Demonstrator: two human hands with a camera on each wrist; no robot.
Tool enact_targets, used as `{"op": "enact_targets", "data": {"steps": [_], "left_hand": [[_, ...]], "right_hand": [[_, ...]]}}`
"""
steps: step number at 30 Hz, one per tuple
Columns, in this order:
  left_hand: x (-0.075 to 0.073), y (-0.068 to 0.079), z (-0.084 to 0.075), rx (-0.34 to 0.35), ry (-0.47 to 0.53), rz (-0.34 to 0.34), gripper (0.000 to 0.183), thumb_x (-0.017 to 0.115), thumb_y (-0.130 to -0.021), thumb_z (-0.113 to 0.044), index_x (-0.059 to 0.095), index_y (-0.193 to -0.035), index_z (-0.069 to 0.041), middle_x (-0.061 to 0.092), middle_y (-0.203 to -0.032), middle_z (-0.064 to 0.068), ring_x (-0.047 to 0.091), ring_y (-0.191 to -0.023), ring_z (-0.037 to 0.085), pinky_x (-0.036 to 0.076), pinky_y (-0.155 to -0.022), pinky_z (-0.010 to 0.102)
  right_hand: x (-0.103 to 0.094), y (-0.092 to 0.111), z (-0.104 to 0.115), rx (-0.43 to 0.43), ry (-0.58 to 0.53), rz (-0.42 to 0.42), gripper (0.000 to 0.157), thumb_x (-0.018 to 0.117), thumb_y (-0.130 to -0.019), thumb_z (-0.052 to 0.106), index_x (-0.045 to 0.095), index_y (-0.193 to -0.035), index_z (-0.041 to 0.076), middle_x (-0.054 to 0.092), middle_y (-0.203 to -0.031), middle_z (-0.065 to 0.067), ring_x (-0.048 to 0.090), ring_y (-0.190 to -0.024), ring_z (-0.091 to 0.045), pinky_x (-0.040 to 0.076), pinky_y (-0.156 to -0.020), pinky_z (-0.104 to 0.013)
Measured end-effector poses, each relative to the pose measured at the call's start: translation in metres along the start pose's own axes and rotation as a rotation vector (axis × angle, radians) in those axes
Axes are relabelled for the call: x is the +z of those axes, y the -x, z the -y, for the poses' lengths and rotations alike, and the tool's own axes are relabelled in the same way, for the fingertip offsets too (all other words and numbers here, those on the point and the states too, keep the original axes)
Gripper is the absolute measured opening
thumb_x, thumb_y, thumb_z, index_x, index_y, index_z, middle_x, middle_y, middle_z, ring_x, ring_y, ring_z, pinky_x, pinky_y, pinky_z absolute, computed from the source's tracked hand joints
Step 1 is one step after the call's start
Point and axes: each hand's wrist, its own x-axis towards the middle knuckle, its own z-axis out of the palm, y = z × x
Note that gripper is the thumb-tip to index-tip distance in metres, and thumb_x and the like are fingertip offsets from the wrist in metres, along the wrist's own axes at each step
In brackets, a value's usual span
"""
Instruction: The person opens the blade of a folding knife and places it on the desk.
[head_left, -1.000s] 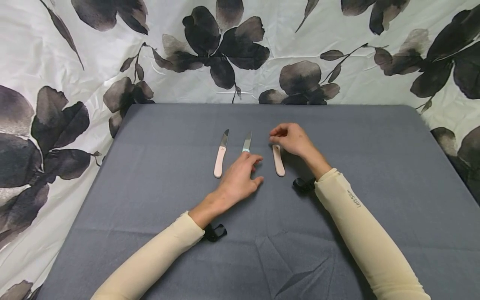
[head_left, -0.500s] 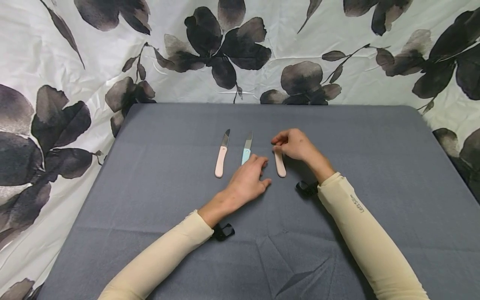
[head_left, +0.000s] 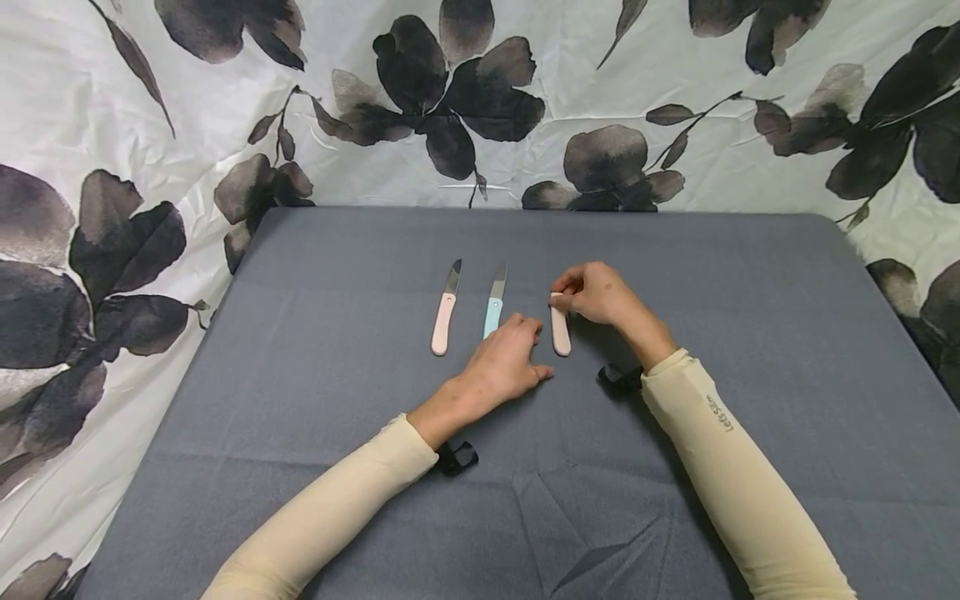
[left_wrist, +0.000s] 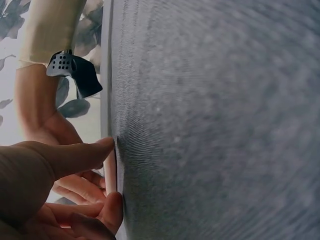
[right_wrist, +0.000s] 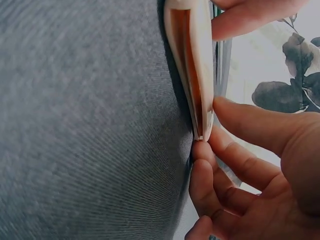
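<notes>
A pink folded knife lies on the grey cloth in the head view, its blade tucked into the handle. My right hand pinches its far end between thumb and fingers. Just left of it, my left hand is held low over the cloth, thumb and fingers spread apart, with nothing between them. An unfolded knife with a light blue handle points away from me, its lower end hidden behind the left hand. Farther left lies another unfolded knife with a pink handle, its blade also pointing away.
Grey cloth covers the table, with creases near the front. Behind and beside it hangs a white fabric with dark flowers. A black camera is strapped at the left wrist, another black camera at the right.
My right hand has come down toward me and taken hold of the folded knife's far end. My left hand has shifted right and nearer, uncovering more of the light blue handle.
</notes>
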Motion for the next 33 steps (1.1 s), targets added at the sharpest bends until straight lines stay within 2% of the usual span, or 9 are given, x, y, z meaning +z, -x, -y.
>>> {"op": "enact_targets", "data": {"steps": [7, 14, 25, 33], "left_hand": [[0.0022, -0.0021, -0.0018, -0.034, -0.009, 0.026, 0.059, 0.083, -0.090, -0.032, 0.060, -0.139, -0.008, 0.061, -0.120, 0.006, 0.063, -0.091, 0.018, 0.056, -0.080, 0.032], [0.0054, -0.0053, -0.0018, -0.024, -0.018, 0.001, 0.054, 0.080, -0.093, -0.030, 0.061, -0.140, -0.010, 0.062, -0.116, 0.005, 0.063, -0.090, 0.016, 0.055, -0.078, 0.031], [0.0052, -0.0072, -0.0013, -0.010, -0.043, -0.021, 0.046, 0.074, -0.098, -0.032, 0.062, -0.137, -0.011, 0.062, -0.112, 0.005, 0.060, -0.083, 0.014, 0.051, -0.071, 0.028], [0.0066, -0.0077, -0.0009, -0.004, -0.052, -0.031, 0.043, 0.072, -0.099, -0.031, 0.062, -0.136, -0.010, 0.061, -0.115, 0.007, 0.063, -0.085, 0.018, 0.054, -0.071, 0.032]], "right_hand": [[0.0000, 0.0027, -0.0021, 0.013, 0.002, -0.024, 0.024, 0.071, -0.099, 0.024, 0.076, -0.110, 0.002, 0.070, -0.091, -0.009, 0.057, -0.075, -0.017, 0.045, -0.066, -0.028], [0.0004, 0.0042, -0.0001, 0.049, 0.007, -0.048, 0.024, 0.072, -0.098, 0.026, 0.078, -0.107, 0.005, 0.070, -0.089, -0.008, 0.056, -0.076, -0.019, 0.045, -0.066, -0.029], [0.0019, 0.0038, 0.0023, 0.078, 0.005, -0.047, 0.025, 0.073, -0.098, 0.027, 0.079, -0.107, 0.005, 0.074, -0.095, -0.011, 0.058, -0.078, -0.020, 0.045, -0.066, -0.028], [0.0015, 0.0028, 0.0004, 0.075, -0.009, -0.039, 0.026, 0.071, -0.099, 0.028, 0.079, -0.107, 0.005, 0.074, -0.100, -0.013, 0.058, -0.081, -0.021, 0.046, -0.069, -0.029]]}}
